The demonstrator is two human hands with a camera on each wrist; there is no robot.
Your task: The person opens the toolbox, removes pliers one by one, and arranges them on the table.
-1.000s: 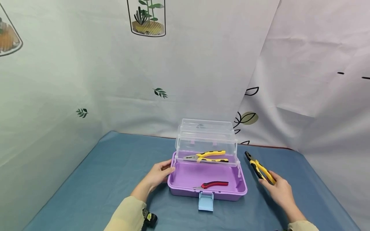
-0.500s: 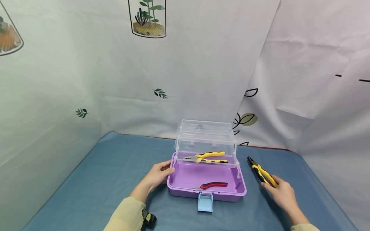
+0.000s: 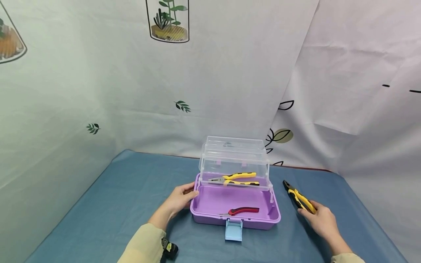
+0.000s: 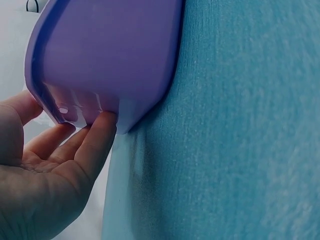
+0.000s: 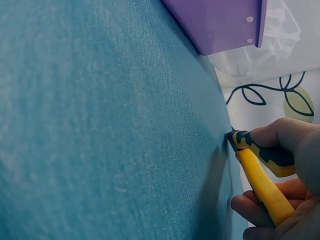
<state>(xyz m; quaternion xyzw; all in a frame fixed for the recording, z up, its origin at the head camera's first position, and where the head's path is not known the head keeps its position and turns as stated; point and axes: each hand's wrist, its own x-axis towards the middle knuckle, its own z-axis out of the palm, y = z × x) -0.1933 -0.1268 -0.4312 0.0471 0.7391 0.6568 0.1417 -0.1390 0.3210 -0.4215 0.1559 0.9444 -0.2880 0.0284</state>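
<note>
My left hand [image 3: 179, 197] grips the left wall of a purple toolbox [image 3: 213, 220], thumb over the rim and fingers against the outer side, as the left wrist view [image 4: 60, 165] also has it. To the right of the box, my right hand [image 3: 320, 219] holds yellow-and-black pliers [image 3: 297, 199] by the handles, their dark nose pointing away from me. In the right wrist view one yellow handle [image 5: 267, 187] lies along the fingers and the thumb presses the other. Inside the box lies a red-and-black handled tool [image 3: 244, 210]. Yellow-handled long-nose pliers [image 3: 241, 179] rest in its clear raised tray.
The toolbox's clear lid [image 3: 235, 149] stands raised at the back. A light blue latch [image 3: 234, 231] hangs down at the front. Blue cloth [image 3: 148, 175] covers the table, and a patterned white curtain [image 3: 230, 73] rises behind it.
My right hand has shifted slightly right and toward me with the pliers, and their handles look closer together. My left hand keeps its grip on the toolbox.
</note>
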